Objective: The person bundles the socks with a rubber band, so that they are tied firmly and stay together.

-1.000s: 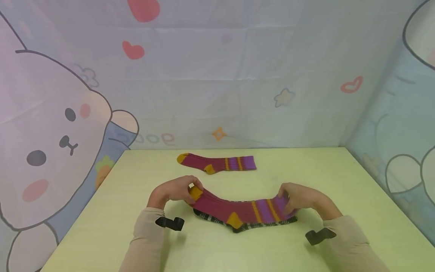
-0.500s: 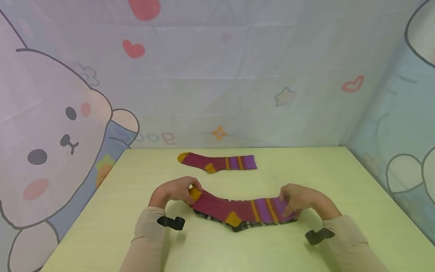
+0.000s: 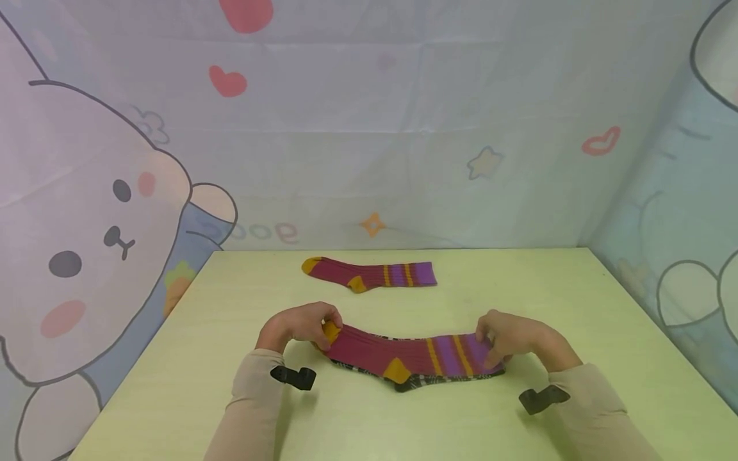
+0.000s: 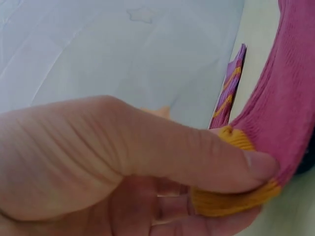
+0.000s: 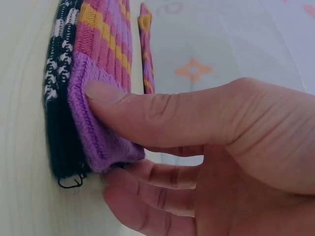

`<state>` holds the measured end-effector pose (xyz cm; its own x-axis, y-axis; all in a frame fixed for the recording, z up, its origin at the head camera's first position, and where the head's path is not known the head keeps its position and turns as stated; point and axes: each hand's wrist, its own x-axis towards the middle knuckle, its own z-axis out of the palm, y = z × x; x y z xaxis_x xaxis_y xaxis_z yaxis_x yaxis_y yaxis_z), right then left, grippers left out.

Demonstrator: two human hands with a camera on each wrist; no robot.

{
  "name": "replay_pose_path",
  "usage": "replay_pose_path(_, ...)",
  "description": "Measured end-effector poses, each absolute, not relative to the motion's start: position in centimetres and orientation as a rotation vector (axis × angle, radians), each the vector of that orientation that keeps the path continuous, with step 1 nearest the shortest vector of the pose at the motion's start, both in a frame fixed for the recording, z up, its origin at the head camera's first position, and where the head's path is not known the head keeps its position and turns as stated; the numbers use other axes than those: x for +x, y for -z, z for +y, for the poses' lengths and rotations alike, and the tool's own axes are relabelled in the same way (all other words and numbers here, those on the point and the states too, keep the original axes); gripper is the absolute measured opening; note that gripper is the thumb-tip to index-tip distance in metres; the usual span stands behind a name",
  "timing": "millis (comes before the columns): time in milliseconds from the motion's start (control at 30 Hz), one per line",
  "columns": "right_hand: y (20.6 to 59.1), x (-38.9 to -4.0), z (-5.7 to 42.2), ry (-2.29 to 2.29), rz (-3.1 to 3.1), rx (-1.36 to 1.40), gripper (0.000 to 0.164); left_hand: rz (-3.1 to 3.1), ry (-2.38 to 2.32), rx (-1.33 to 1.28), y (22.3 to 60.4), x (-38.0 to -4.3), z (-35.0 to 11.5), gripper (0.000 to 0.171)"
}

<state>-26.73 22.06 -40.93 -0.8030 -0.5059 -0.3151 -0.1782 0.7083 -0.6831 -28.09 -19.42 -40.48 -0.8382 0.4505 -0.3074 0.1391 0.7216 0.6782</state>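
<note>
A magenta sock [image 3: 369,349] with yellow toe and heel and a purple striped cuff stretches between both hands in the head view. My left hand [image 3: 304,322] pinches its yellow toe [image 4: 236,199], thumb on top and fingers below. At the other end my right hand [image 3: 513,333] pinches the purple cuff [image 5: 101,125], its thumb lying over the edge. Beneath it lies dark sock fabric with a white pattern [image 5: 61,105], mostly covered and showing along the lower edge. Its black heel [image 3: 408,384] sticks out below the yellow heel.
A matching magenta sock [image 3: 369,275] lies flat near the back of the pale yellow table [image 3: 190,390], toe to the left. A printed cloth backdrop [image 3: 357,128] rises behind and beside the table.
Both hands keep their hold on the magenta sock. Its toe end has sunk slightly with the left hand, and the sock lies closer over the dark one. The far sock stays put.
</note>
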Motion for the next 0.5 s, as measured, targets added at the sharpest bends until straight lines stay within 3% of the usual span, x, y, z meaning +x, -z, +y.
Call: replay_pose_path(500,41.14,-26.87,21.97,0.874,2.433,-0.474,0.037,2.485,-0.833,0.437,40.73,-28.32,-19.6,0.043)
